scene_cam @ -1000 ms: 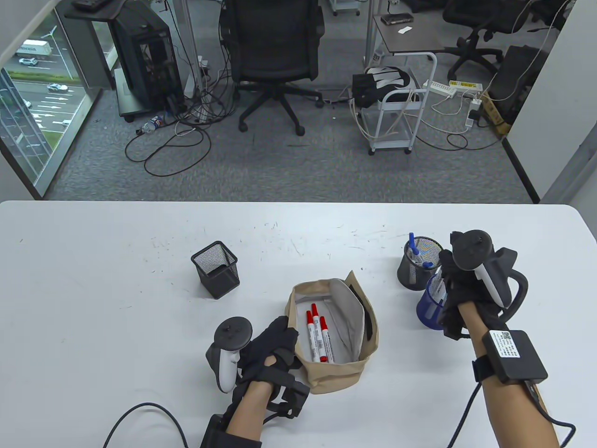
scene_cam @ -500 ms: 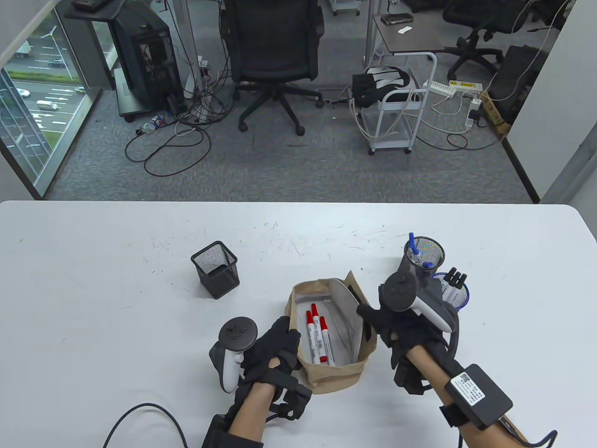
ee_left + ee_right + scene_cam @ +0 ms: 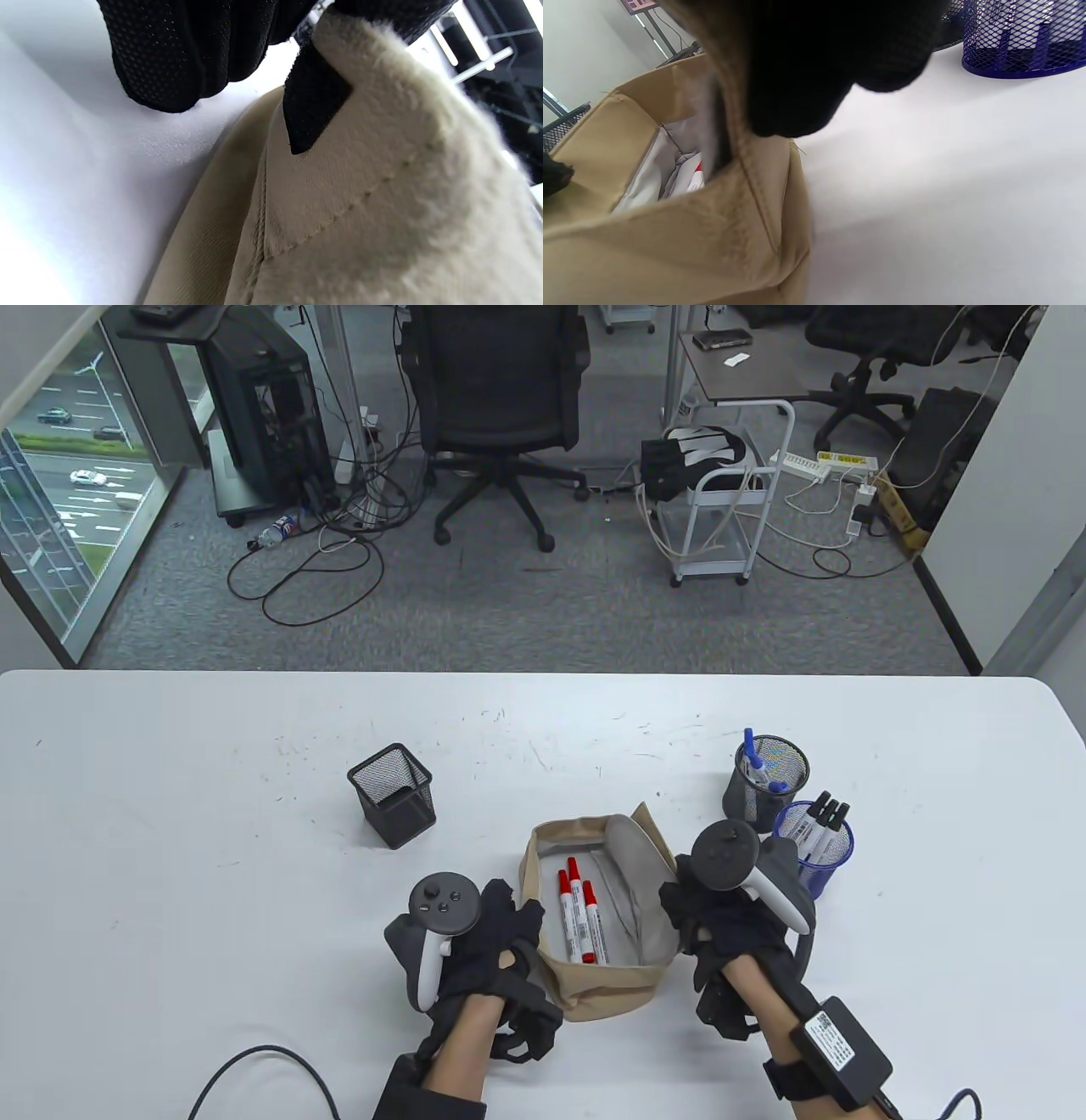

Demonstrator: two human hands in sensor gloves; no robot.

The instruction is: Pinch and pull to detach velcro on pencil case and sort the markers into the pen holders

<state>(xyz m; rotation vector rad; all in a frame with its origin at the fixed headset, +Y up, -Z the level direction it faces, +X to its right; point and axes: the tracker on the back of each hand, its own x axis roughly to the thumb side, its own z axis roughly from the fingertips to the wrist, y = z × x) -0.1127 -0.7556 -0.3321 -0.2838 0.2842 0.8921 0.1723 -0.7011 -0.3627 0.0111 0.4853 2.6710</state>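
The tan pencil case (image 3: 607, 988) stands open at the table's front middle, with three red markers (image 3: 583, 918) lying inside on its pale lining. My left hand (image 3: 519, 912) grips the case's left rim; in the left wrist view the gloved fingers (image 3: 169, 55) pinch the fabric (image 3: 360, 190) beside a black velcro strip (image 3: 312, 97). My right hand (image 3: 679, 903) grips the right rim, and its fingers (image 3: 818, 63) curl over the edge of the case (image 3: 670, 237). A red marker (image 3: 698, 167) peeks out inside.
An empty black square mesh holder (image 3: 392, 795) stands to the case's far left. At the right, a black round mesh holder (image 3: 768, 780) has blue markers and a blue mesh holder (image 3: 816, 844) (image 3: 1022, 38) has black markers. The white table (image 3: 212, 857) has scuff marks.
My right hand left the blue holder, where black markers now stand, and came left to take the case's right rim. My left hand kept its grip on the left rim.
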